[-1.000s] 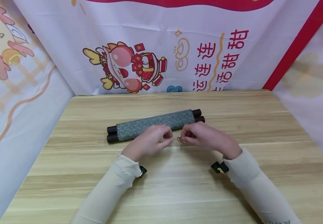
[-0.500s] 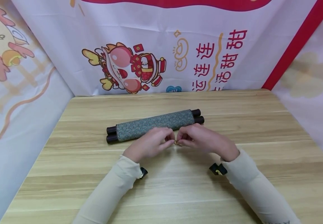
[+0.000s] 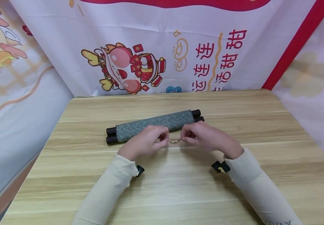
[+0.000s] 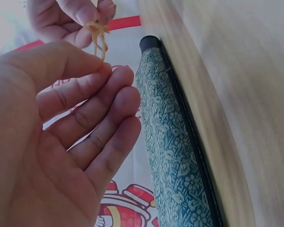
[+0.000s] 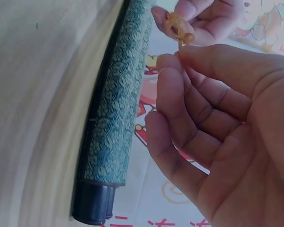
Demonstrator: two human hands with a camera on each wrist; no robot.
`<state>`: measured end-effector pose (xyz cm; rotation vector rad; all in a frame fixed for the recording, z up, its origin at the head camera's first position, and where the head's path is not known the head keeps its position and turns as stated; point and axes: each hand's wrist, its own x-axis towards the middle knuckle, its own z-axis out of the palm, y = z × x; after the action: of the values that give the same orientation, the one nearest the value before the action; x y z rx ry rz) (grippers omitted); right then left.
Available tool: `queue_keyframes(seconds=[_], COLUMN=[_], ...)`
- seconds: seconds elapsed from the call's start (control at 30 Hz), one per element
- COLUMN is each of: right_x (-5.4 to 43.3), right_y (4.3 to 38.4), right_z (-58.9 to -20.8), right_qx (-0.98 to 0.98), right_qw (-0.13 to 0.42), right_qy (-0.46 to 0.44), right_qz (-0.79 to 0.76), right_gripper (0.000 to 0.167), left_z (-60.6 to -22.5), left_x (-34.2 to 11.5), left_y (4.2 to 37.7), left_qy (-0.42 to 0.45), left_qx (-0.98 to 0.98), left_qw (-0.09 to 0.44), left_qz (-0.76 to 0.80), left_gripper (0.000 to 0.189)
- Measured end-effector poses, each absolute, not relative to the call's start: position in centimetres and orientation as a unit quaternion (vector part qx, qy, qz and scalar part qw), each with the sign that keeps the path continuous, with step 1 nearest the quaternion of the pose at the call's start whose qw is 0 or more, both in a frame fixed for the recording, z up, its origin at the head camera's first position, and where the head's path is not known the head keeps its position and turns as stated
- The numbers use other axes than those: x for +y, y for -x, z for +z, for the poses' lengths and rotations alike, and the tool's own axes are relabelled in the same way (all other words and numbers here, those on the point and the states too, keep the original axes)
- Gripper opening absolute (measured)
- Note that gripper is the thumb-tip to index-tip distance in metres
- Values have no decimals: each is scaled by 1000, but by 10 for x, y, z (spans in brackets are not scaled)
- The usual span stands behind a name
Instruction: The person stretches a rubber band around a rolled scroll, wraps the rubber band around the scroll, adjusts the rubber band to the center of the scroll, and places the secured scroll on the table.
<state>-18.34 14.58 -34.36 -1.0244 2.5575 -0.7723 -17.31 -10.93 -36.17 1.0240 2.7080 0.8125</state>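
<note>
A thin amber rubber band (image 3: 174, 141), looped and twisted, stretches between the two hands above the table. My left hand (image 3: 147, 141) pinches one end with thumb and forefinger, as the band's strands (image 4: 103, 46) show in the left wrist view. My right hand (image 3: 206, 137) pinches the other end, and its remaining fingers curl loosely in the right wrist view. Just behind both hands lies a rolled scroll (image 3: 156, 123) with a green floral cover and dark rod ends. The hands hide part of its near edge.
The wood-grain table (image 3: 162, 193) carries the scroll. A white printed cloth (image 3: 150, 25) with a red cartoon figure hangs behind the table's far edge, with more cloth at both sides. Dark wrist devices (image 3: 221, 167) sit below the cuffs.
The hands came together at the rubber band, and the left hand took hold of it. Then they drew apart, pulling the band out between them. The scroll stays put.
</note>
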Motion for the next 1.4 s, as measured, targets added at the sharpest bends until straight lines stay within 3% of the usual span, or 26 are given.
queue_keyframes(seconds=[0.4, 1.4], right_x=[145, 135], right_y=[183, 180], right_z=[-338, -346], right_qx=[894, 874], right_qw=[133, 90], right_qy=[339, 394], right_qz=[-260, -271], right_gripper=[7, 5], left_z=[-360, -358], left_x=[-111, -103], left_y=[173, 169], left_qy=[-331, -363], left_qx=[898, 883], left_qw=[71, 49], left_qz=[280, 293], left_gripper=[10, 11])
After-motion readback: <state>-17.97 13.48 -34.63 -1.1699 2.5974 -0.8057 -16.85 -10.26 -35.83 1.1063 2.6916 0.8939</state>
